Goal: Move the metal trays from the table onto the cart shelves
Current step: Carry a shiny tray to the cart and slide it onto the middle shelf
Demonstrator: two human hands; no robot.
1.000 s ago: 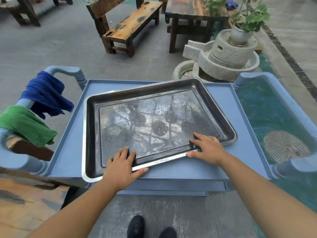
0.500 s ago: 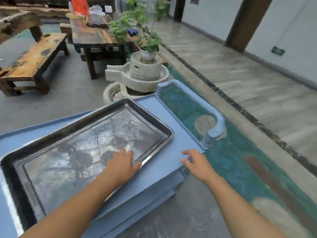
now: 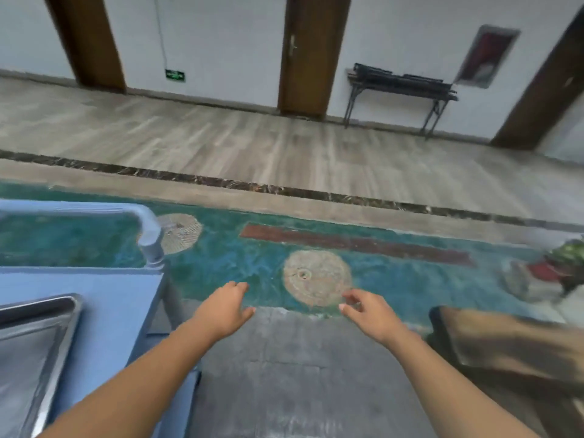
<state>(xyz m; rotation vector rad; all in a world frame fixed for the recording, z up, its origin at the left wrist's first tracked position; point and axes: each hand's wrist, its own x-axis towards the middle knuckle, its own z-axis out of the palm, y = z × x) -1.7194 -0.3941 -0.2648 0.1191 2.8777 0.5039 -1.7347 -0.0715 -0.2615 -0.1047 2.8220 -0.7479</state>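
left hand (image 3: 226,306): empty, fingers loosely spread, held in the air over the grey floor just right of the cart.
right hand (image 3: 368,312): empty, fingers slightly curled and apart, raised over the floor, apart from the left hand.
metal tray (image 3: 30,346): lies flat on the cart's top shelf at the lower left, partly cut off by the frame edge; neither hand touches it.
cart (image 3: 120,298): blue, with a rounded corner post and rail at its far end.
tabletop (image 3: 512,339): brown wooden edge at the lower right, blurred.
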